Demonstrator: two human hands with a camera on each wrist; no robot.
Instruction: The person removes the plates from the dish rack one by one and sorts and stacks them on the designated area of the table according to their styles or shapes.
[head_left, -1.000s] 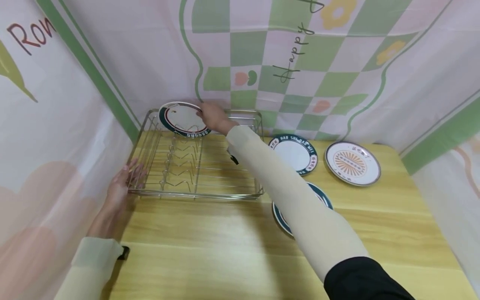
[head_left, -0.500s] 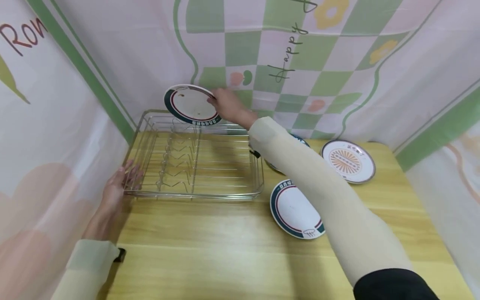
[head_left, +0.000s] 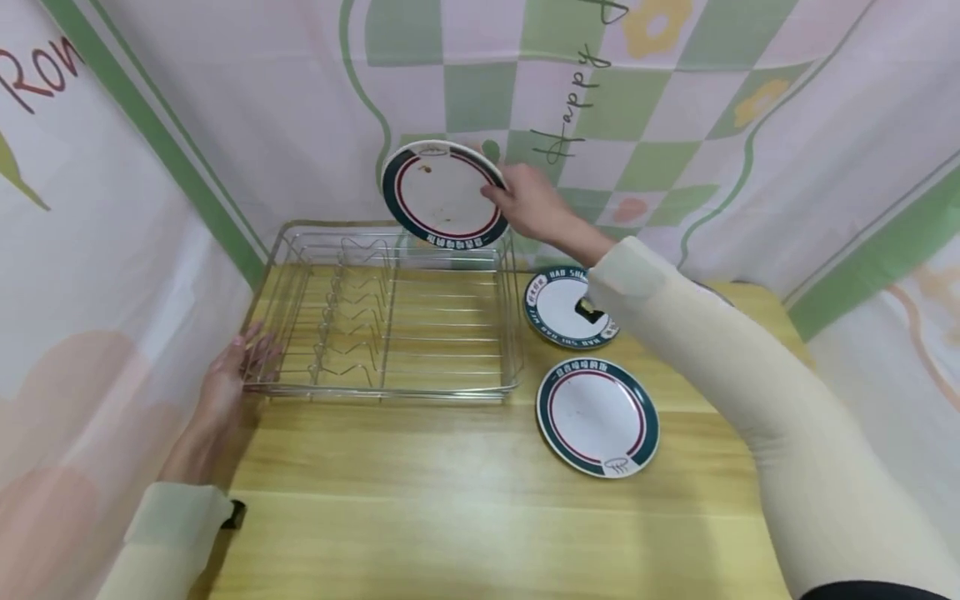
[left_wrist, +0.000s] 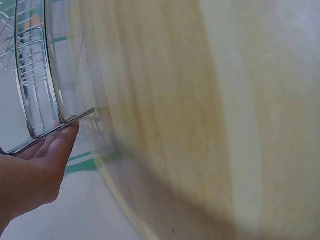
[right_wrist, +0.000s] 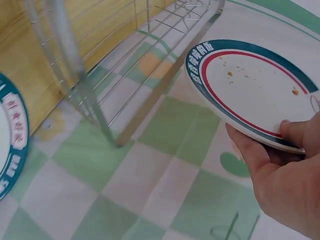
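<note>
My right hand (head_left: pixel 536 204) pinches the right rim of a white plate (head_left: pixel 442 196) with a dark green border and a red ring, thumb on its face. The plate is tilted above the back right of a silver wire dish rack (head_left: pixel 450 339). Small brownish-yellow crumbs lie on its surface in the right wrist view. My left hand (head_left: pixel 225 379) rests against the rack's left side near the front corner. In the left wrist view, the fingers (left_wrist: pixel 62 142) extend along the rack's metal bar (left_wrist: pixel 55 131).
Right of the rack, a green-bordered plate (head_left: pixel 597 417) lies in front of another plate (head_left: pixel 558 310) with lettering. A further plate (head_left: pixel 712 293) is mostly hidden behind my right sleeve. Printed cloth (head_left: pixel 480 92) hangs behind the wooden table (head_left: pixel 420 500).
My right hand has lifted the plate up from the rack's back left and carried it rightward. My left hand has stayed at the rack's side.
</note>
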